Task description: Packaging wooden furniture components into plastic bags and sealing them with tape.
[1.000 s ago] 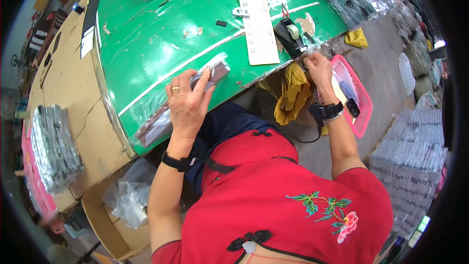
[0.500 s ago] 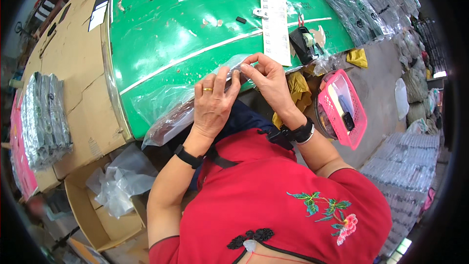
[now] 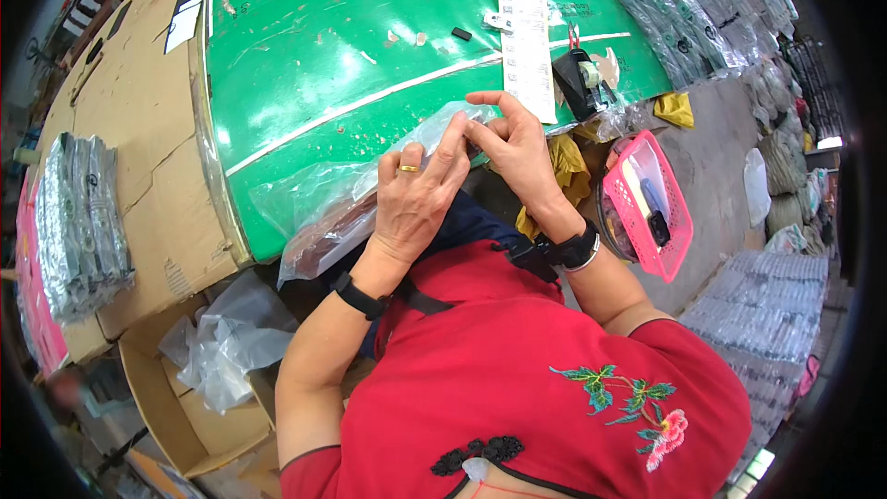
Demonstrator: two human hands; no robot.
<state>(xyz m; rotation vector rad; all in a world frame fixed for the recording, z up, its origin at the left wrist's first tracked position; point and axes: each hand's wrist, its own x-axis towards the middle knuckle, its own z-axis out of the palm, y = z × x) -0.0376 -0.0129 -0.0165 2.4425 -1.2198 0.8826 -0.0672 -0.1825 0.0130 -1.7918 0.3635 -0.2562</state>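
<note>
A long clear plastic bag (image 3: 305, 254) with a brown, narrow item (image 3: 349, 219) inside lies slanted along the near edge of the green table. My left hand (image 3: 416, 194), a ring on one finger, is closed over the bag's upper part. Its index finger reaches to the bag's far right end. There my right hand (image 3: 519, 152) grips the end of the film, its thumb against the left fingertip and its index finger stretched out above. What lies right between the fingertips is too small to make out. Part of the brown item is hidden under my left hand.
On the green table (image 3: 305, 65) lie a white label sheet (image 3: 527, 46), a black tape dispenser (image 3: 579, 83) and a small black piece (image 3: 461, 33). A pink basket (image 3: 682, 222) stands at the right. Bagged stacks (image 3: 83, 222) sit left, above an open cardboard box (image 3: 148, 360).
Both hands have shifted slightly to the right. My left index finger has straightened toward the bag's end, and my right index finger has lifted and extended. More of the brown item shows.
</note>
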